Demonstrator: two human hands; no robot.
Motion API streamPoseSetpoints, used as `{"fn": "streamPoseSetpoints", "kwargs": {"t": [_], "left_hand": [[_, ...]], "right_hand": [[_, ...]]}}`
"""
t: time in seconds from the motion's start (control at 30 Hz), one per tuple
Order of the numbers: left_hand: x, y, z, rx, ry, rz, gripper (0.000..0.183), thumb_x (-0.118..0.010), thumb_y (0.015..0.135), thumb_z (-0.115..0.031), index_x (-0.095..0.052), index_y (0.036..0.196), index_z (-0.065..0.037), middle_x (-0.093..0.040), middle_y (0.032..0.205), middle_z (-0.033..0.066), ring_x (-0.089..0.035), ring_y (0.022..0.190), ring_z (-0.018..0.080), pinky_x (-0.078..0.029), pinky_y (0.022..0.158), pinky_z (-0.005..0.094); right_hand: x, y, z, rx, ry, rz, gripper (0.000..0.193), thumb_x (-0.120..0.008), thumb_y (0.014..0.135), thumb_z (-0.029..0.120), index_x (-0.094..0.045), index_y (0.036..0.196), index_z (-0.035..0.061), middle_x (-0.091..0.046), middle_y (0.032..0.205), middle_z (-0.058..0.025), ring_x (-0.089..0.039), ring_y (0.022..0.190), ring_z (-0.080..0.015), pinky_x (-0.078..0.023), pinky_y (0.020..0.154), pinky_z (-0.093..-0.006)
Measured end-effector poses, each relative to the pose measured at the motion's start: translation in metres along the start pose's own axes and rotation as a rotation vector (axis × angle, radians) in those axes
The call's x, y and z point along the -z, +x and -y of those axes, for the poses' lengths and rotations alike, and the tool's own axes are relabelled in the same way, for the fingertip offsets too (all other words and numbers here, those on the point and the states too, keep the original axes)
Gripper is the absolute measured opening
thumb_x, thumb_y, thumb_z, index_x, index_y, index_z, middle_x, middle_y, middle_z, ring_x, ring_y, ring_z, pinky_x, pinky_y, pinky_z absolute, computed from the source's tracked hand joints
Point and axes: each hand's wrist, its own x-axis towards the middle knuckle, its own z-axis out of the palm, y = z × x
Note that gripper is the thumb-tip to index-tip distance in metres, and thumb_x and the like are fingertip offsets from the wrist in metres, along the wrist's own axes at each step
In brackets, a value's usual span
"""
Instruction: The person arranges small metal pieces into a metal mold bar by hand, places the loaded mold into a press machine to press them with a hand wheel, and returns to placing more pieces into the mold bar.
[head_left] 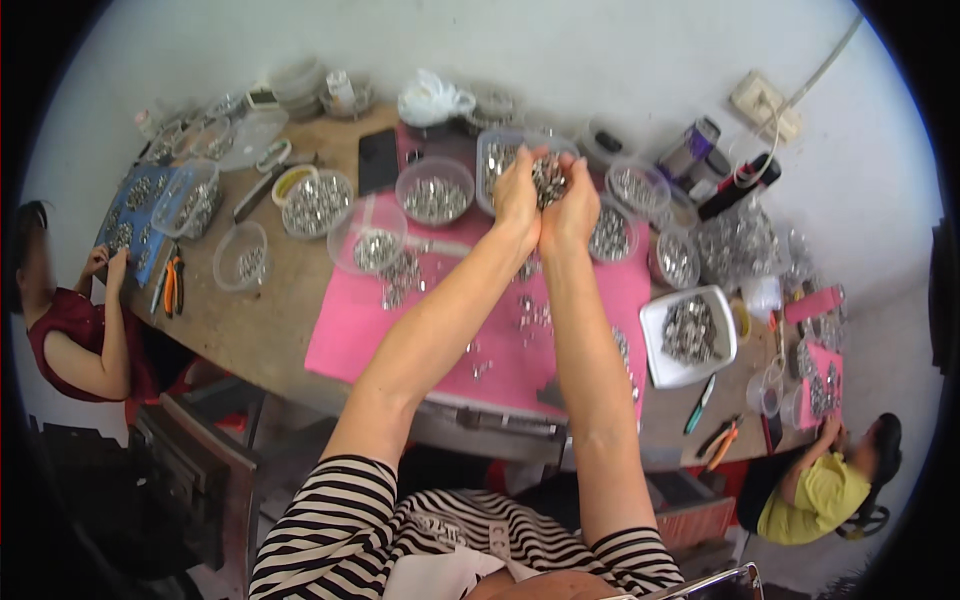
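Note:
My left hand (517, 197) and my right hand (574, 210) are cupped side by side, wrists touching, around a heap of small silvery metal parts (548, 180). Both are raised at the near edge of a rectangular clear plastic container (484, 168), which has more such parts in it and is partly hidden by my hands. Left of it is a round clear tub (436, 171) of metal parts. Loose pieces (402, 280) lie on the pink cloth (440, 335) below. The exact kind of the parts is too small to make out.
A white square tray (655, 345) of metal parts stands right, near green-handled pliers (699, 404) and orange-handled pliers (722, 442). A dark phone (378, 161) lies at the back. Co-workers sit at left (85, 335) and right (820, 495). A wall socket (766, 105) has a cable.

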Motion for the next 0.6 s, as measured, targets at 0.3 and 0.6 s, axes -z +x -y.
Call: {"fn": "streamPoseSetpoints", "kwargs": {"t": [0.3, 0.6], "left_hand": [[0.061, -0.127, 0.047, 0.098, 0.174, -0.178, 0.039, -0.046, 0.110, -0.034, -0.067, 0.116, -0.001, -0.068, 0.098, 0.0038, -0.063, 0.085, 0.0125, -0.054, 0.081, 0.0295], [0.090, -0.149, 0.060, -0.093, 0.480, 0.027, 0.040, -0.049, 0.109, -0.034, -0.070, 0.112, 0.000, -0.071, 0.090, 0.0027, -0.063, 0.082, 0.0099, -0.052, 0.079, 0.0265]], "right_hand": [[0.100, -0.106, -0.012, -0.152, -0.103, -0.097, 0.033, -0.052, 0.106, 0.028, -0.065, 0.104, -0.0025, -0.066, 0.098, -0.0088, -0.059, 0.089, -0.0163, -0.051, 0.083, -0.0312], [0.128, -0.137, -0.005, -0.148, -0.284, 0.075, 0.038, -0.047, 0.109, 0.029, -0.068, 0.105, -0.0032, -0.070, 0.099, -0.0109, -0.065, 0.092, -0.0184, -0.052, 0.088, -0.0336]]}}
